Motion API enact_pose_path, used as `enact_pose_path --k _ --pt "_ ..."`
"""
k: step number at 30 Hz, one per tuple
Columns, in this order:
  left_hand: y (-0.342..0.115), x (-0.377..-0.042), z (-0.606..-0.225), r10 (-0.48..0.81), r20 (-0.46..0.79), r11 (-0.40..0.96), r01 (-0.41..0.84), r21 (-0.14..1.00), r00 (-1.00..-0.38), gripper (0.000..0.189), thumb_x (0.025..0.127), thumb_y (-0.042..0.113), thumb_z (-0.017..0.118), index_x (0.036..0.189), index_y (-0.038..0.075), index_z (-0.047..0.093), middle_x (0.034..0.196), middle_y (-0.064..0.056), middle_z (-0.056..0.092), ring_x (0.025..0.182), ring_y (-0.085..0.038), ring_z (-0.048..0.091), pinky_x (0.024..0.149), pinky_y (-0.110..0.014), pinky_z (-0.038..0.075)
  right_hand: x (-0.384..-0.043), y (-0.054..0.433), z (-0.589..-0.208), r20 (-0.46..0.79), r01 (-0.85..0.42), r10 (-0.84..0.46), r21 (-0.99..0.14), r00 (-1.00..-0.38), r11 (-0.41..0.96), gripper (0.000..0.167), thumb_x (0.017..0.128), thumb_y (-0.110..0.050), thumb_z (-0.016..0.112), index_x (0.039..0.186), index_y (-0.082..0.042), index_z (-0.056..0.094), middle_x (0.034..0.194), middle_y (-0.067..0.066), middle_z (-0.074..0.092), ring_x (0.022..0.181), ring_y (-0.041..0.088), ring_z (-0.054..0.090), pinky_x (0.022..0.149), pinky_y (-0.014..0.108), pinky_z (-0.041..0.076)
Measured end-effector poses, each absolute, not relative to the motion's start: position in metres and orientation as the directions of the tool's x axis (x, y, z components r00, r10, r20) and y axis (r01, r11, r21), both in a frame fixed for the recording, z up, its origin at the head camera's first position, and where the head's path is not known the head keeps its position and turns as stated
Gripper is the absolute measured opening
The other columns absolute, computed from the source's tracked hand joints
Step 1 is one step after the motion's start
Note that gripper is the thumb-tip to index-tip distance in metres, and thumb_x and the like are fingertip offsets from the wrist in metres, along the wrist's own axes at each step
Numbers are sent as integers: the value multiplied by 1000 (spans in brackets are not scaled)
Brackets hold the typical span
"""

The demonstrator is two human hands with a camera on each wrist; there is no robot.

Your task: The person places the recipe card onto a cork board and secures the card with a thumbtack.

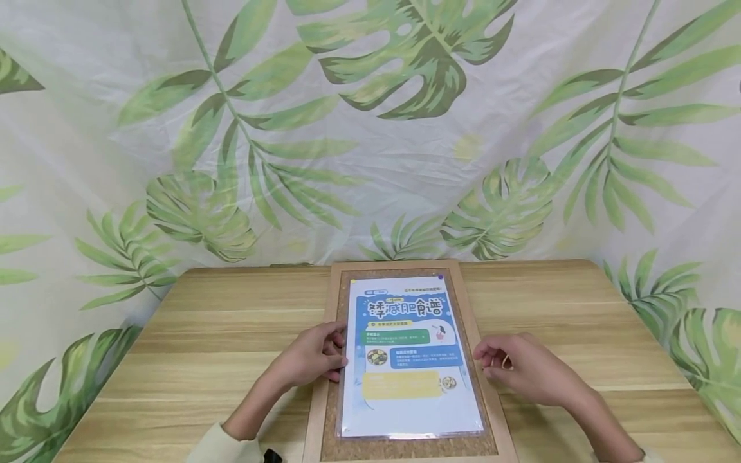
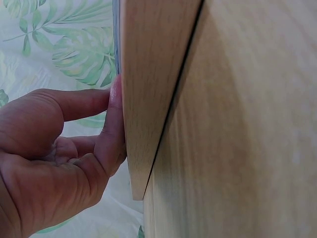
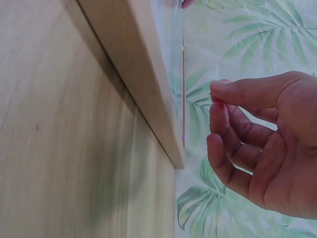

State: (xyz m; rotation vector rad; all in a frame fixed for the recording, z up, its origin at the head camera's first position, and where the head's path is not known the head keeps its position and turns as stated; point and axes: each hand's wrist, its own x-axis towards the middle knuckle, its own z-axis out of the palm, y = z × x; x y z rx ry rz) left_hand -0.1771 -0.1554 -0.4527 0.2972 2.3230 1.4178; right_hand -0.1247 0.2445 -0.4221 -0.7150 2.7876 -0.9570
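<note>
A printed sheet (image 1: 405,411) in a shiny clear cover lies on a cork board (image 1: 336,447) with a wooden frame (image 1: 489,386). My left hand (image 1: 315,354) is at the sheet's left edge, its thumb and fingers bent and apart. In the left wrist view, a fingertip of this hand (image 2: 64,153) presses beside the frame. My right hand (image 1: 529,370) hovers just off the right frame rail. Thumb and forefinger of the right hand (image 3: 277,144) meet at the tips, the other fingers curled. Whether something tiny sits between them cannot be made out.
A yellow pin (image 1: 354,281) and a purple pin (image 1: 440,277) mark the sheet's top corners. The board lies on a wood-grain table (image 1: 231,334). Behind the table hangs a leaf-print cloth (image 1: 393,148). A small black object (image 1: 272,456) shows near the left sleeve.
</note>
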Motion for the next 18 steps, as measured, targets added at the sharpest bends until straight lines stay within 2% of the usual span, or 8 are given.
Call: enact_pose_path --k 10,18 --pt "-156 -178 -453 387 -222 458 -22 889 -895 72 95 -12 70 160 -10 39 119 -19 56 85 -21 69 66 -35 69 -125 233 -415 62 -415 -487 -622 -871 664 15 94 -1 76 104 -12 76 87 -14 69 81 -2 61 72 21 58" --pt "-156 -177 -452 386 -223 458 -23 889 -895 72 95 -12 71 160 -10 39 119 -20 56 85 -21 68 66 -35 69 -126 215 -416 -4 -378 -497 -644 -868 665 14 95 -2 77 106 -11 76 87 -12 67 81 2 58 70 20 56"
